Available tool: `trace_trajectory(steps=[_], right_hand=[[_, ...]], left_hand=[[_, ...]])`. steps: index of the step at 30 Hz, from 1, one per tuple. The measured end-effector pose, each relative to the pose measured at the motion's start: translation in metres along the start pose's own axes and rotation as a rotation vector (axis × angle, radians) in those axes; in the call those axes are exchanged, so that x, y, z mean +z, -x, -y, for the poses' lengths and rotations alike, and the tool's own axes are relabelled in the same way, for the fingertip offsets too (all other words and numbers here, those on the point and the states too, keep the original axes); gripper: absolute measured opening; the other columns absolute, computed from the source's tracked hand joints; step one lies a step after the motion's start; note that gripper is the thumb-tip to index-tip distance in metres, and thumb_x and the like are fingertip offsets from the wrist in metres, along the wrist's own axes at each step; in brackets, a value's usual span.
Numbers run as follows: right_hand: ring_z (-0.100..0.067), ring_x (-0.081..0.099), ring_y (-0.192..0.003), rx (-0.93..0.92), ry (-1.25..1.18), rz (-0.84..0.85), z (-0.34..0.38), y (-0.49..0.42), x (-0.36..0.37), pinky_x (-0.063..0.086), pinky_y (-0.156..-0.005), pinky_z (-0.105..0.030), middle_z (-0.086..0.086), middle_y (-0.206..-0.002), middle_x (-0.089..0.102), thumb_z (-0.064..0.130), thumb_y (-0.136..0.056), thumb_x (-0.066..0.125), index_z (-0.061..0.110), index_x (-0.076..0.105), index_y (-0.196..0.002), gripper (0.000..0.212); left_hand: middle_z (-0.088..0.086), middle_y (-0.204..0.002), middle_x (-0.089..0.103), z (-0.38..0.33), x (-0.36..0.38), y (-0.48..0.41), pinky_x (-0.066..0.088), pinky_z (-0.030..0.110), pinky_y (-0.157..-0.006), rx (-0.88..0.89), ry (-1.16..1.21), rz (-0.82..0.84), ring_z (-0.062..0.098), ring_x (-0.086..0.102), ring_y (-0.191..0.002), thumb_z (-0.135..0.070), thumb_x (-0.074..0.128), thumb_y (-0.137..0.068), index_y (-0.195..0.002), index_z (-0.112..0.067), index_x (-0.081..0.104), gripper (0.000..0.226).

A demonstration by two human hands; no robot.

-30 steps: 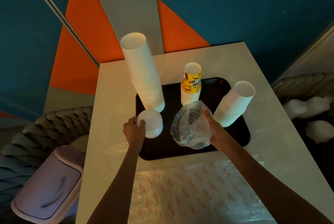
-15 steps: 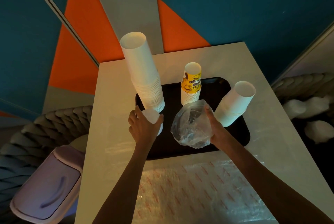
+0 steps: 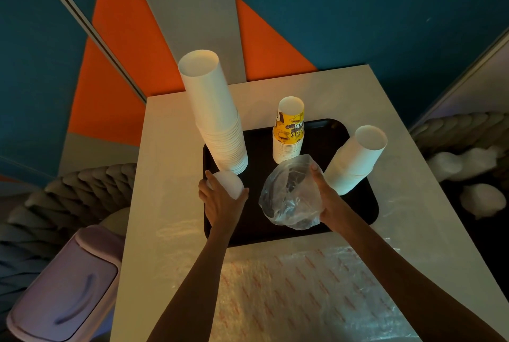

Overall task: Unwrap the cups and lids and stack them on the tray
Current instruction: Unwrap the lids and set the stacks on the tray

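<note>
Head view: looks down on a pale table (image 3: 165, 148) with both forearms reaching in from 6 o'clock.
Table: light top, with a black tray at its middle and a wrap at its 6 o'clock end.
Wrap (image 3: 303, 286): clear sheet with faint red print, lying flat and crinkled on the table, just at the tray's 6 o'clock edge.
Tray (image 3: 347, 135): black with rounded corners; it bears three cup stacks, all mouth down.
Bin (image 3: 63, 286): pale with a swing lid, off the table at its 8 o'clock.
Tall stack (image 3: 217, 121): white cups at the tray's 10 o'clock, by far the highest stack.
Short stack (image 3: 355, 165): white cups at the tray's 3 o'clock, apart from the other stacks.
Bag (image 3: 289, 195): clear, crumpled plastic over the tray's middle, at 6 o'clock from the yellow cups; dark contents too unclear to name.
Yellow cups (image 3: 289, 132): printed stack at the tray's 12 o'clock, between the two white stacks.
Right hand (image 3: 327, 198): fingers and thumb curled on the bag's 3 o'clock side, gripping it.
Left hand (image 3: 220, 201): wrapped round the lids from 6 o'clock, thumb on one side and fingers on the other.
Lids (image 3: 228, 181): small white stack at the tray's 9 o'clock edge, just at the foot of the tall stack; whether they rest on the tray cannot be told.
</note>
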State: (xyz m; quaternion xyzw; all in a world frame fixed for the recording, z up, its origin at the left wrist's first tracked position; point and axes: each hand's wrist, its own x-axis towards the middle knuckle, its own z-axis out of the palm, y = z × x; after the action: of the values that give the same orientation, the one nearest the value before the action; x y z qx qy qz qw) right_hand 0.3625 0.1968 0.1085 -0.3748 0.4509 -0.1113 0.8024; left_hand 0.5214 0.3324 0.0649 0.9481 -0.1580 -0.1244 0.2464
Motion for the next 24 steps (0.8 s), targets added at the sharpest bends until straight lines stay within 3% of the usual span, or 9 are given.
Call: trace_trajectory(steps=[7, 14, 19, 22, 24], right_hand=[[-0.029, 0.059, -0.112, -0.010, 0.026, -0.022, 0.001, 0.002, 0.002, 0.047, -0.096, -0.047, -0.013, -0.126, 0.059, 0.059, -0.075, 0.049, 0.017, 0.044, -0.136, 0.074], [-0.031, 0.055, -0.119, 0.001, 0.019, -0.034, 0.003, 0.009, 0.005, 0.042, -0.103, -0.052, -0.013, -0.132, 0.056, 0.061, -0.073, 0.053, 0.019, 0.042, -0.139, 0.079], [-0.026, 0.057, -0.111, -0.006, 0.034, -0.027, 0.007, 0.014, 0.008, 0.046, -0.094, -0.043, -0.006, -0.113, 0.061, 0.051, -0.091, 0.044, 0.017, 0.046, -0.128, 0.050], [-0.029, 0.057, -0.115, -0.005, 0.025, -0.029, 0.009, 0.017, 0.008, 0.046, -0.096, -0.046, -0.012, -0.128, 0.057, 0.058, -0.076, 0.053, 0.017, 0.042, -0.136, 0.073], [-0.030, 0.054, -0.119, -0.006, -0.005, -0.027, 0.010, 0.021, 0.007, 0.044, -0.101, -0.049, -0.013, -0.131, 0.055, 0.057, -0.075, 0.054, 0.017, 0.041, -0.136, 0.074]], left_hand=[[0.014, -0.142, 0.030, -0.001, -0.002, -0.003, 0.045, 0.048, -0.097, -0.004, -0.039, 0.016, 0.032, 0.035, -0.129, -0.047, 0.080, -0.068, -0.144, -0.010, 0.022, 0.103], [0.013, -0.140, 0.031, -0.002, -0.003, -0.005, 0.046, 0.049, -0.096, 0.011, -0.051, 0.043, 0.032, 0.036, -0.127, -0.044, 0.081, -0.067, -0.143, -0.012, 0.022, 0.102], [0.014, -0.143, 0.028, -0.002, -0.004, -0.005, 0.043, 0.050, -0.098, 0.012, -0.054, 0.067, 0.033, 0.033, -0.129, -0.047, 0.081, -0.067, -0.146, -0.013, 0.017, 0.107], [0.014, -0.149, 0.020, -0.004, -0.008, -0.002, 0.032, 0.056, -0.105, 0.003, -0.021, 0.077, 0.034, 0.023, -0.136, -0.054, 0.077, -0.067, -0.149, -0.015, 0.009, 0.114], [0.015, -0.153, 0.017, -0.010, -0.016, 0.002, 0.024, 0.056, -0.109, 0.025, 0.024, 0.009, 0.035, 0.019, -0.139, -0.060, 0.071, -0.070, -0.150, -0.016, 0.010, 0.110]])
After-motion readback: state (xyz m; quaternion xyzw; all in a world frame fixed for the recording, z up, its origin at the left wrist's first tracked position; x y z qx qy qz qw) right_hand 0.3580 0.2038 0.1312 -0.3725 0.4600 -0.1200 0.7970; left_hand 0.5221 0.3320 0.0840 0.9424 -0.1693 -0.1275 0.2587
